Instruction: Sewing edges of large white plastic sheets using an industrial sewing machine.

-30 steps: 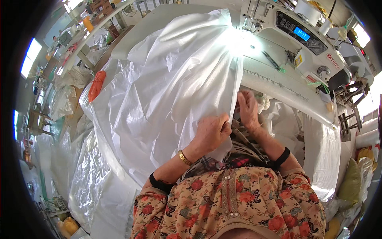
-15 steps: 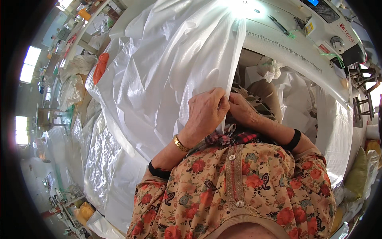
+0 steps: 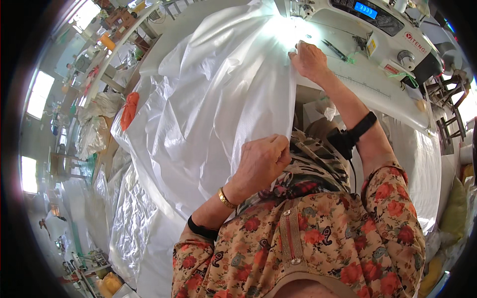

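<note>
A large white woven plastic sheet (image 3: 198, 109) lies in folds from my lap up to the lit needle area of a white sewing machine (image 3: 382, 39). My left hand (image 3: 264, 160) is closed, pinching the sheet's right edge close to my waist. Farther up that same edge, beside the bright lamp, my right hand (image 3: 310, 60) has its fingers curled onto the sheet. Between the two hands the edge runs fairly straight. Glare hides the needle and the sheet's far end.
On the machine table, dark tweezers (image 3: 335, 50) lie right of the lamp, and a printed ruler scale (image 3: 365, 85) follows the table's front. An orange bundle (image 3: 129, 110) rests on the sheet's left side. More white sheeting (image 3: 410, 159) hangs at the right. Dark stools (image 3: 449, 107) stand beyond.
My right hand has left its place beside the left hand and reached up to the sheet near the lamp. My left hand keeps its pinch, slightly lower in the picture. The whole view has shifted.
</note>
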`<state>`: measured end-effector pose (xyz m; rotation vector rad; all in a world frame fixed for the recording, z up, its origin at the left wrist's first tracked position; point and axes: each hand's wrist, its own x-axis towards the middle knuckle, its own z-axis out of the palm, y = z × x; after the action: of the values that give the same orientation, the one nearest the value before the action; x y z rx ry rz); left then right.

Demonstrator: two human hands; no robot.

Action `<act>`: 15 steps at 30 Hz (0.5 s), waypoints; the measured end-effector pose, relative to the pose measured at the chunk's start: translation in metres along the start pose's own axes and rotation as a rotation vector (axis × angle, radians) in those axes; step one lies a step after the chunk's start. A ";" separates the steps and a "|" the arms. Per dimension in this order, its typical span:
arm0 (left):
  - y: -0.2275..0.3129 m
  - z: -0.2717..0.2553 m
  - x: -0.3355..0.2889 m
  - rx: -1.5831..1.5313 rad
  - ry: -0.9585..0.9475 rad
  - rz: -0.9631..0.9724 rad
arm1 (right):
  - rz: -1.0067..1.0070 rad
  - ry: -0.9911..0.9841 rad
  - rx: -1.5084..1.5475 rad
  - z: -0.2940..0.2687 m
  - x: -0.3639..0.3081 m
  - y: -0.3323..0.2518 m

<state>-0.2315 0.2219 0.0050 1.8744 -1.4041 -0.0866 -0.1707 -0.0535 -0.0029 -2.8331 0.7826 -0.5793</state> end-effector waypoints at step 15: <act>0.009 0.000 0.018 -0.023 0.040 0.126 | 0.117 -0.182 -0.199 0.009 0.078 -0.004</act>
<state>-0.2311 0.2058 0.0171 1.7547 -1.4842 -0.0027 -0.1036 -0.0906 0.0157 -2.9365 1.0127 -0.2336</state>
